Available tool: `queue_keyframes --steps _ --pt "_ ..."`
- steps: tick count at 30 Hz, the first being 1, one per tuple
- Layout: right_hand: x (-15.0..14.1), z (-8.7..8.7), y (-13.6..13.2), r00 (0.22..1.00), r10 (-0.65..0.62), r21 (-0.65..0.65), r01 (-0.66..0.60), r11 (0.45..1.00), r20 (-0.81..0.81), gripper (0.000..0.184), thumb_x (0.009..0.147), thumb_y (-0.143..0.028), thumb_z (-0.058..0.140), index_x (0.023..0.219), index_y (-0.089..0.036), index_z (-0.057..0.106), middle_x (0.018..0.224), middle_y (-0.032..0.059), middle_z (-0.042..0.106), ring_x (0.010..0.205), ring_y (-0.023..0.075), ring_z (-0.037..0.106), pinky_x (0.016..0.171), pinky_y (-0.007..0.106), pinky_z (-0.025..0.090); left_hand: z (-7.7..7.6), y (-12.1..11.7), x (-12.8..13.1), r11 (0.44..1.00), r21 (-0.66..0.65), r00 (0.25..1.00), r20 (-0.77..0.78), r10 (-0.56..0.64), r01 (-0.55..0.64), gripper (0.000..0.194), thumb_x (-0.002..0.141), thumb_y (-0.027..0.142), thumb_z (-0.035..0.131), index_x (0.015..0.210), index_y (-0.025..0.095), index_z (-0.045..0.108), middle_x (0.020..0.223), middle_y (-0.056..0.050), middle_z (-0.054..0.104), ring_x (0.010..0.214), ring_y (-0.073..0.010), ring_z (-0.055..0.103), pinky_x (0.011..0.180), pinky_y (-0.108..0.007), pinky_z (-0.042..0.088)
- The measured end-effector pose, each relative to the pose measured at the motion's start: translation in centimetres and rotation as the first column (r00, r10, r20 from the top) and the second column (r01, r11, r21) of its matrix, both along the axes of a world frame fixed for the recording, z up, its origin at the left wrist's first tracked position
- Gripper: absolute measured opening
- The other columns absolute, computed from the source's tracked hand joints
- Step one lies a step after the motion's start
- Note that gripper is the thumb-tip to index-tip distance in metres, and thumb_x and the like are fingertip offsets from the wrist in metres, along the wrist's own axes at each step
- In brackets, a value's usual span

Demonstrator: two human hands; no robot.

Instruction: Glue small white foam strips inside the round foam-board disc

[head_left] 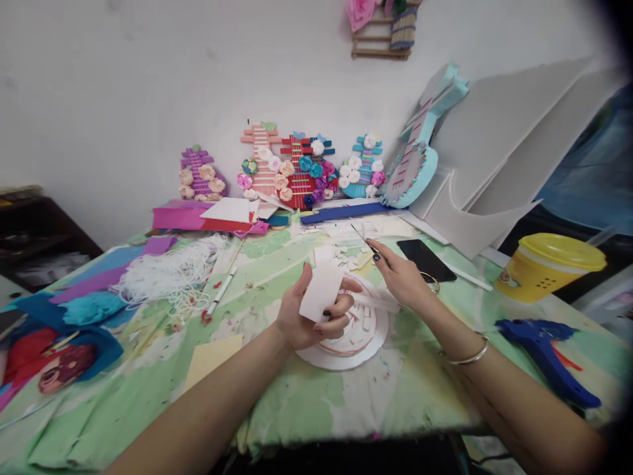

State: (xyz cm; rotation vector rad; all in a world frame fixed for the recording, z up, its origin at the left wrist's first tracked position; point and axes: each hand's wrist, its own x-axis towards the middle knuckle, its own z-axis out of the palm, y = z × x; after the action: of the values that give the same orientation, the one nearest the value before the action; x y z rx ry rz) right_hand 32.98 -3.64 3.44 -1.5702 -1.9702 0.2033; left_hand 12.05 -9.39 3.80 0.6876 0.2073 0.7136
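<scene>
My left hand (316, 310) is closed around a small white card strip (322, 290), thumb on one side and fingers curled on the other. In my right hand (398, 270) is a pair of scissors (362, 235); a slim pointed blade extends up and left, and a gold loop shows behind the hand. The fingers hide the middle of the scissors. Below both hands lies a round white disc (368, 353) with short white pieces on it and a reddish curved line. My left hand covers part of the disc. White scraps (341, 256) lie just beyond it.
A black phone (426, 259), a blue glue gun (544, 356) and a yellow lidded tub (548, 267) are on the right. White string (168, 274), a white marker (221, 290) and coloured crepe paper (93, 307) lie left. Flower-decorated paper instruments (301, 178) lean against the wall.
</scene>
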Motion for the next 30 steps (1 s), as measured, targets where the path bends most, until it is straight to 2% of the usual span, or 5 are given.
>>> queue_keyframes --steps 6,16,21,26,30 --pt "0.2 0.4 0.0 0.998 -0.059 -0.027 0.059 0.998 -0.005 0.041 0.091 -0.045 0.031 0.119 -0.028 0.054 0.096 0.0070 0.068 0.085 0.0243 0.060 0.066 0.028 0.038 -0.2 0.3 0.0 0.999 0.052 1.000 -0.009 -0.003 0.004 0.100 0.065 0.083 0.011 0.105 0.004 0.058 0.059 0.003 0.031 0.040 -0.0055 0.022 0.039 -0.021 0.013" --pt "0.2 0.1 0.3 0.995 -0.097 -0.009 0.097 0.995 0.033 0.049 0.087 -0.057 0.028 0.080 -0.019 0.059 0.073 0.0069 0.064 0.066 0.0196 0.052 0.058 0.026 0.030 -0.4 0.9 -0.4 0.994 0.075 0.997 -0.003 -0.076 0.076 0.104 0.064 0.084 0.008 0.108 0.004 0.058 0.061 0.002 0.030 0.046 -0.0074 0.022 0.039 -0.021 0.012" --pt "0.0 0.2 0.1 0.998 -0.061 0.011 0.061 0.998 0.003 0.046 0.086 -0.057 0.031 0.075 -0.019 0.056 0.067 0.0040 0.060 0.062 0.0175 0.048 0.056 0.026 0.028 -0.5 1.0 -0.7 0.991 0.117 0.998 -0.017 -0.061 0.063 0.097 0.061 0.084 0.034 0.109 0.002 0.058 0.064 0.002 0.030 0.047 -0.0065 0.024 0.039 -0.019 0.014" --pt "-0.4 0.3 -0.3 0.998 -0.011 0.045 0.014 0.999 -0.063 0.044 0.086 -0.056 0.034 0.068 -0.020 0.050 0.061 0.0000 0.053 0.058 0.0145 0.043 0.055 0.025 0.027 -0.4 1.4 -0.5 0.985 0.106 0.990 -0.038 0.138 -0.133 0.059 0.083 0.054 0.041 0.116 0.007 0.056 0.064 -0.001 0.040 0.053 -0.0107 0.040 0.041 -0.020 0.031" --pt "-0.7 0.2 -0.8 0.984 0.091 0.104 -0.075 0.992 -0.154 0.045 0.088 -0.055 0.031 0.068 -0.019 0.049 0.056 -0.0020 0.048 0.056 0.0129 0.042 0.055 0.024 0.027 -0.8 2.1 -0.2 0.910 0.165 0.901 -0.155 0.406 -0.382 0.043 0.084 0.043 0.048 0.103 0.007 0.063 0.073 -0.007 0.056 0.064 -0.0143 0.055 0.048 -0.022 0.045"
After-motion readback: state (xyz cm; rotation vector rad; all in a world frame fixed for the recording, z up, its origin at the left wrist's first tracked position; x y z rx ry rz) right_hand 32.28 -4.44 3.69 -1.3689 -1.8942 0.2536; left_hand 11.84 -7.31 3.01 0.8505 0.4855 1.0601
